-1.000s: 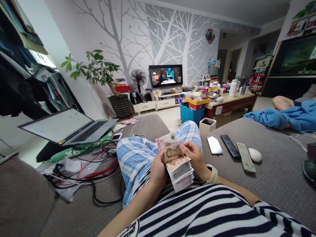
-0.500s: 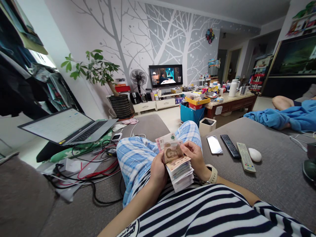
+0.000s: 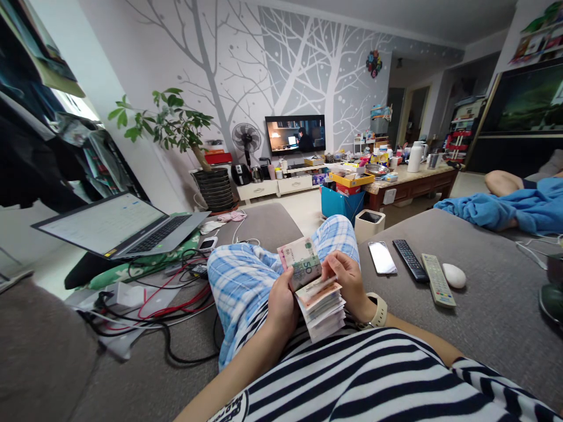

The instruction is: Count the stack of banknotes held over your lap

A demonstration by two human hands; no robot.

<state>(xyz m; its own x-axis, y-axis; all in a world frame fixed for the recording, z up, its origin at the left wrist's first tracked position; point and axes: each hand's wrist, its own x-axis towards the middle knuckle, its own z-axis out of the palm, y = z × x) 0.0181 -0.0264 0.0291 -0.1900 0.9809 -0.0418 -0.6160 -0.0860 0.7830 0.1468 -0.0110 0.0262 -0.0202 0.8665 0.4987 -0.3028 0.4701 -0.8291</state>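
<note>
A folded stack of banknotes [image 3: 323,313] lies over my lap, its lower ends fanned out toward my striped shirt. My left hand [image 3: 282,302] is closed around the stack's left side, thumb on top. Above the fold a green-and-pink note marked 50 [image 3: 303,262] faces up. The fingers of my right hand [image 3: 347,278] are pinched at the stack's right side, on the edge of a note bent down toward me. A pale watch [image 3: 379,309] is on my right wrist.
On the sofa to the right lie a phone [image 3: 382,258], a black remote [image 3: 410,260], a beige remote [image 3: 438,280] and a white mouse [image 3: 454,275]. To the left are a laptop [image 3: 153,234] and tangled cables [image 3: 167,319]. Another person's leg [image 3: 504,180] shows at far right.
The brown note that stood over the fold has been turned down toward me by my right hand, baring the 50 note. My left hand has stayed in place. The television picture differs.
</note>
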